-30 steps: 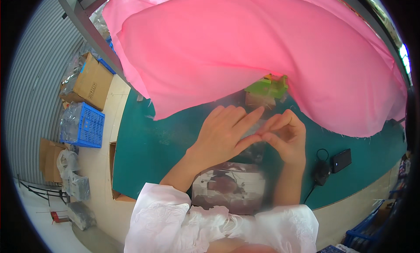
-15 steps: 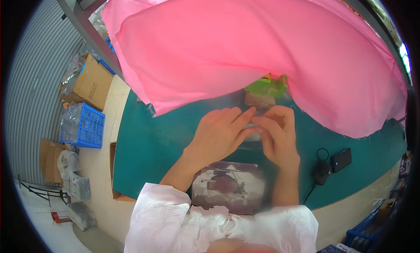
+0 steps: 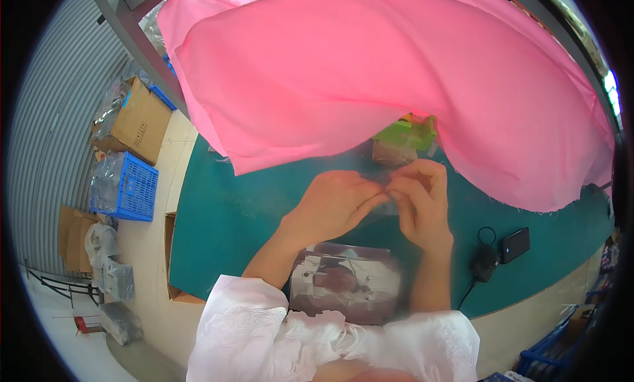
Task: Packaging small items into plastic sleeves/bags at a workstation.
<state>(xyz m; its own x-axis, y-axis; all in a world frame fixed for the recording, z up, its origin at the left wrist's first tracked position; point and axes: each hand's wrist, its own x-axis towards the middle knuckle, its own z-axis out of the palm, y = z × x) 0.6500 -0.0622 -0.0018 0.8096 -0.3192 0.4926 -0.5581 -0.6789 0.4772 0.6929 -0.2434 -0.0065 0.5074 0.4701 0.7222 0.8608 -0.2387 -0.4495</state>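
Observation:
Over the middle of the green table, my left hand and my right hand meet with their fingertips pinched together. Between and below the fingertips shows a clear plastic piece, perhaps film or a bag. Its shape is mostly hidden by the fingers. Close to my body lies a transparent packet or tray with white and brownish patches, below both wrists and untouched by the hands. Just beyond the fingers sits a small brown block, with a bright green box-like thing behind it.
A large pink cloth drapes over the far side from a grey metal frame. A black device and a black adapter with a cable lie at right. Left on the floor stand a blue crate and a cardboard box.
The left fingers, raised and spread a little before, have curled down and closed toward the right fingertips. Both hands stay in nearly the same place.

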